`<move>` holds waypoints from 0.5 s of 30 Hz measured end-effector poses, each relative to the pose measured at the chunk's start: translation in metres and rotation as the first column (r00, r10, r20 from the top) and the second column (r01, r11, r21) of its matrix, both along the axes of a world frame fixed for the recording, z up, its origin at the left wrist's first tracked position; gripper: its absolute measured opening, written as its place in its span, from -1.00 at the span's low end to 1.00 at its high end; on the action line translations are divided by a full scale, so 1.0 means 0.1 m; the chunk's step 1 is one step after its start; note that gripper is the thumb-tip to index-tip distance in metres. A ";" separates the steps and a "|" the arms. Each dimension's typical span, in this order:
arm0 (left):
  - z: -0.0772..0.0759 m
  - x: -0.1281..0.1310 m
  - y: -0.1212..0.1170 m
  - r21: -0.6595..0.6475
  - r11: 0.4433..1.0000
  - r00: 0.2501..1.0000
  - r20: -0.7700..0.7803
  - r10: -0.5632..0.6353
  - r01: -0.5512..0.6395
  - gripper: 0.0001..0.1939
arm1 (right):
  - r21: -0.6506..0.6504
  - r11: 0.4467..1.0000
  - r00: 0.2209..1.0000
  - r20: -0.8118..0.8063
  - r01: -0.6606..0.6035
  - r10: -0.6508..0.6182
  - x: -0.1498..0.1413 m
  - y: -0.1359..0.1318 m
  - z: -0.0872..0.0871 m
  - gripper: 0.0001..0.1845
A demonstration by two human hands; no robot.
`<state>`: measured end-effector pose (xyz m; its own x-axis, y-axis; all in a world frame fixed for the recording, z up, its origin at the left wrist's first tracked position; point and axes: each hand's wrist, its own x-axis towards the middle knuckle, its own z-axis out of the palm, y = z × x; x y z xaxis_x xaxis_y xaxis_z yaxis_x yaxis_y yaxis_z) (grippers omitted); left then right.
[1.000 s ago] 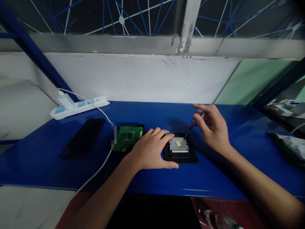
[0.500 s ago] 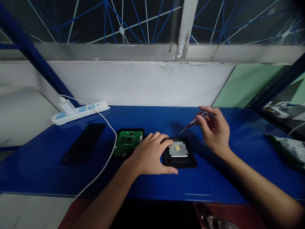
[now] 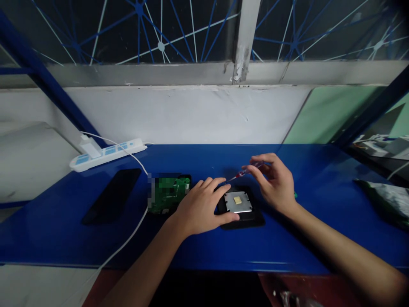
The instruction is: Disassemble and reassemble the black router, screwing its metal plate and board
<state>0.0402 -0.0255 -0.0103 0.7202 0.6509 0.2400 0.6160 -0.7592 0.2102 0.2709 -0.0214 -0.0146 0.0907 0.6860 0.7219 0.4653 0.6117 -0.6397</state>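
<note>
A black plastic housing (image 3: 255,221) lies on the blue table, with a silver metal plate (image 3: 245,206) in it. A small yellowish square pad (image 3: 237,200) sits on the plate. My left hand (image 3: 204,204) rests over the housing's left side, fingers stretched and thumb spread along the near edge. In my right hand (image 3: 276,181) is a screwdriver (image 3: 246,171) with a clear handle and a red collar. Its thin tip points left and down, close to my left fingertips at the housing's far edge; whether it touches anything I cannot tell.
Left of the housing lies a green circuit board (image 3: 169,194), partly pixelated. Further left are a black flat panel (image 3: 111,196) and a white power strip (image 3: 111,154), whose white cable (image 3: 128,238) crosses the table. A shiny packet (image 3: 388,202) lies far right.
My right hand has moved left and slightly nearer, bringing the screwdriver tip to the housing's far left corner. My left thumb has come up onto the housing's near edge.
</note>
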 end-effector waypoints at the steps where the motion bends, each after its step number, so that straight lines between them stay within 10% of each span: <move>1: 0.00 0.00 0.00 0.002 1.000 1.000 -0.002 0.005 -0.005 -0.27 | 0.007 1.000 1.000 -0.001 -0.004 0.004 -0.01 -0.01 0.00 -0.78; 15: 0.03 0.02 0.00 -0.056 0.997 0.998 0.038 0.047 -0.045 -0.36 | 0.208 0.974 0.996 0.011 0.086 -0.091 0.05 -0.04 0.15 -0.61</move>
